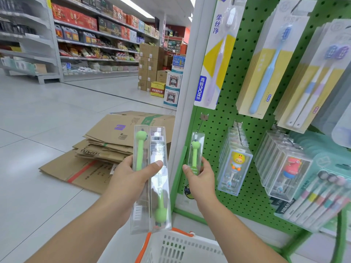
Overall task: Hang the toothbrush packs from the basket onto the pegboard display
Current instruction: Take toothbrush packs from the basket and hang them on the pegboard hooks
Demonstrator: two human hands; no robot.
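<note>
My left hand (131,177) grips two clear toothbrush packs (152,196) with green toothbrushes inside, held upright side by side left of the display's white post. My right hand (199,179) pinches the lower part of a third clear pack with a green toothbrush (195,149), held up against the green pegboard (235,103). That pack's top sits at a metal peg hook (203,120); whether it hangs on the hook I cannot tell. A white basket (182,247) with an orange handle stands below my arms.
Hanging toothbrush packs fill the pegboard: a Frog pack (214,59), yellow-backed packs (266,63), and clear boxes with a duck (235,166) and a red figure (288,168). Flattened cardboard boxes (106,149) lie on the floor to the left. Store shelves line the aisle.
</note>
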